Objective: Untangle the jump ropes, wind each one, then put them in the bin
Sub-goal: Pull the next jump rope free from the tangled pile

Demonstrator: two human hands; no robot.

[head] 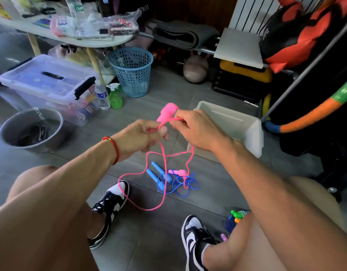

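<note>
Left hand point(144, 136) fisted on pink rope point(162, 153), right hand point(198, 130) pinching it

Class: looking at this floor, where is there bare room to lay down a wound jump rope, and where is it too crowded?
Bare tile lies between the blue basket and the white bin, and between the two shoes, left and right. The bin itself looks empty. It is crowded where the blue rope tangles with the pink rope, and around the metal bucket.

One head camera looks forward and down, close over both forearms, to the floor point(129, 231) and knees; wide-angle edges seem bent.
</note>
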